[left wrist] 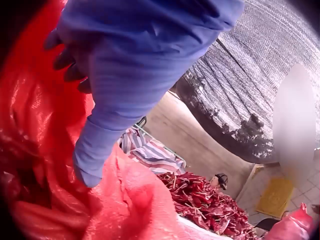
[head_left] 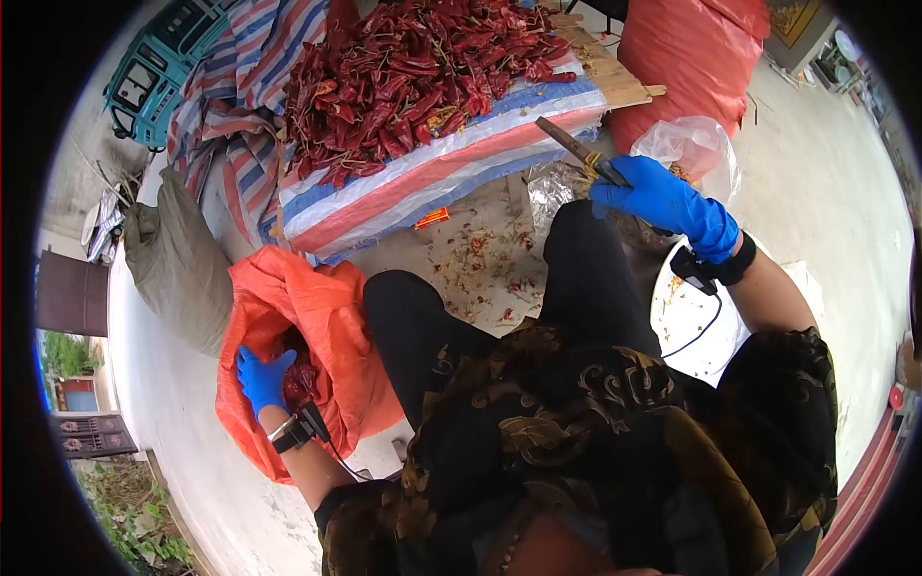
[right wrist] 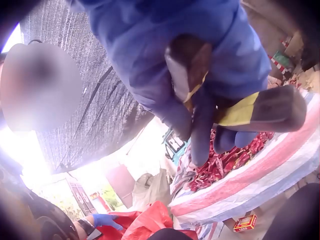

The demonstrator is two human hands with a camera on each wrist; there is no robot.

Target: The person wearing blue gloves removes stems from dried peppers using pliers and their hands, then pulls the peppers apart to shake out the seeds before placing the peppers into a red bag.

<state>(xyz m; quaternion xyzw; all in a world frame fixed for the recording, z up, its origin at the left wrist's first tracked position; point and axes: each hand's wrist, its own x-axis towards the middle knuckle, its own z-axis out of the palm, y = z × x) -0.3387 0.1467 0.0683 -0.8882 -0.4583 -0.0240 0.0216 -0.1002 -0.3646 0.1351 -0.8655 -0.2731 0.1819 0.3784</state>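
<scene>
My left hand (head_left: 261,377), in a blue glove, is inside the mouth of an orange woven bag (head_left: 317,288), its thumb and fingers apart. Dark red chilies (head_left: 300,381) show in the bag beside it. In the left wrist view the thumb (left wrist: 92,165) points straight down along the bag's red-orange plastic. My right hand (head_left: 667,197), also gloved, grips a long dark tool (head_left: 573,146) raised above the right knee. Yellow binding wraps the tool, and two dark thick ends (right wrist: 280,110) stick out past the fingers in the right wrist view.
A heap of dried red chilies (head_left: 413,77) lies on a striped sheet (head_left: 432,197) in front. Scraps litter the floor (head_left: 480,278) between the knees. A white basin (head_left: 672,317) and clear plastic bag (head_left: 696,144) are at right, a large red sack (head_left: 687,58) behind, a grey-green sack (head_left: 178,259) at left.
</scene>
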